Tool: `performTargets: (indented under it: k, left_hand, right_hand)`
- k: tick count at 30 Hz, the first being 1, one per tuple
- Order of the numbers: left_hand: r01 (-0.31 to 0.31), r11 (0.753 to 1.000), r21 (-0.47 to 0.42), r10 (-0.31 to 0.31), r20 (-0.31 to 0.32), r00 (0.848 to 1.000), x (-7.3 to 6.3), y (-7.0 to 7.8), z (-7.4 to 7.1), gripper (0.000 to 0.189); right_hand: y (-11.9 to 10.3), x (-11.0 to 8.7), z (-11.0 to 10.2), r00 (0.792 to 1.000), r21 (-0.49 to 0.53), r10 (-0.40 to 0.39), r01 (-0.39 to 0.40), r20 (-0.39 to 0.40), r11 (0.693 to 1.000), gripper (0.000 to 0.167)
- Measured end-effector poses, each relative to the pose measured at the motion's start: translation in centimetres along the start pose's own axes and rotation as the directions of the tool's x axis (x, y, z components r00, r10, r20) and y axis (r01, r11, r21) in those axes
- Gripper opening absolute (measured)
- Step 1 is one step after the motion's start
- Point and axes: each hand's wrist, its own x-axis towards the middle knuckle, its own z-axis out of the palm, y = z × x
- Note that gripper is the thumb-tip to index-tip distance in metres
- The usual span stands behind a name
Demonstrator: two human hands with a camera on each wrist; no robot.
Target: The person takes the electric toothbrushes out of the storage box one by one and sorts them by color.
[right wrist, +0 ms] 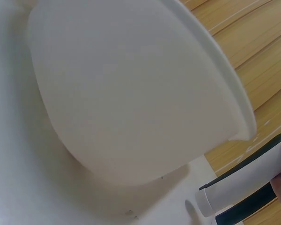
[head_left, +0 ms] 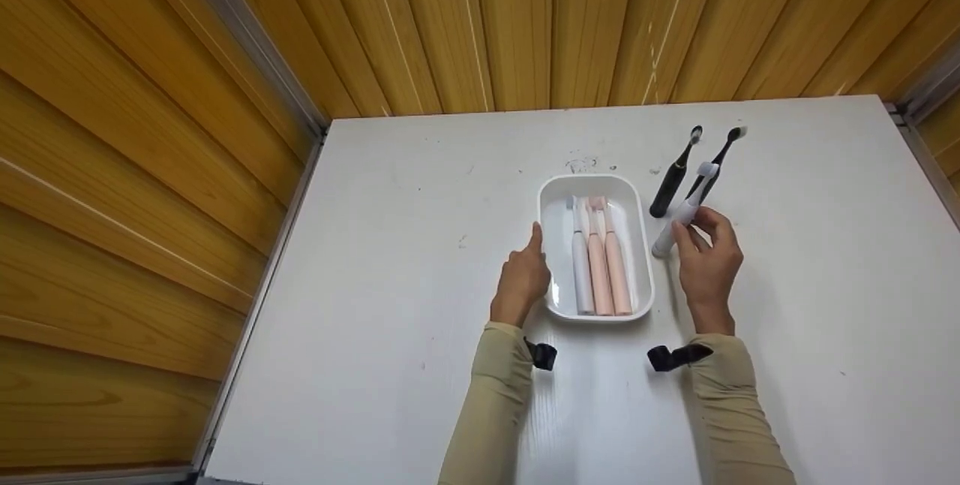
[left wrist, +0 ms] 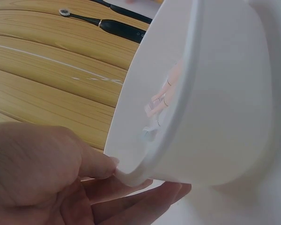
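My right hand (head_left: 709, 263) pinches a white electric toothbrush (head_left: 680, 222) by its handle, brush head up, just right of a white plastic tray (head_left: 645, 275). In the right wrist view the lower end of this white toothbrush (right wrist: 239, 180) shows, with only fingertips visible at the frame's edge. My left hand (head_left: 521, 278) holds the tray's left side, thumb at the rim and fingers along the outer wall in the left wrist view. Inside the tray lie one white toothbrush (head_left: 582, 275) and two pink toothbrushes (head_left: 598, 275) side by side, heads toward the back.
Two black electric toothbrushes stand behind my right hand, the left black toothbrush (head_left: 670, 185) and the right black toothbrush (head_left: 724, 155), partly hidden by the white one. The white table (head_left: 390, 245) meets wood-patterned walls (head_left: 517, 27) at the back and left.
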Motion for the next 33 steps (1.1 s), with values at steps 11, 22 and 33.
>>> performTargets:
  k: [11,22,33]
  left_hand:
    - [-0.015,1.000,0.005,0.015,-0.011,1.000,-0.1,0.0,0.0,0.053]
    - [0.008,1.000,0.003,-0.008,0.010,1.000,0.1,0.0,0.0,0.053]
    - [-0.002,1.000,-0.002,0.002,-0.006,1.000,0.0,-0.2,0.1,0.053]
  right_hand:
    - [0.4,-0.3,0.1,1.000,0.011,-0.011,0.011,0.007,1.000,0.035]
    - [0.3,-0.5,0.3,1.000,0.025,0.007,-0.007,0.007,1.000,0.037]
    - [-1.9,-1.4,0.3,0.999,0.006,-0.039,0.039,0.019,0.999,0.035]
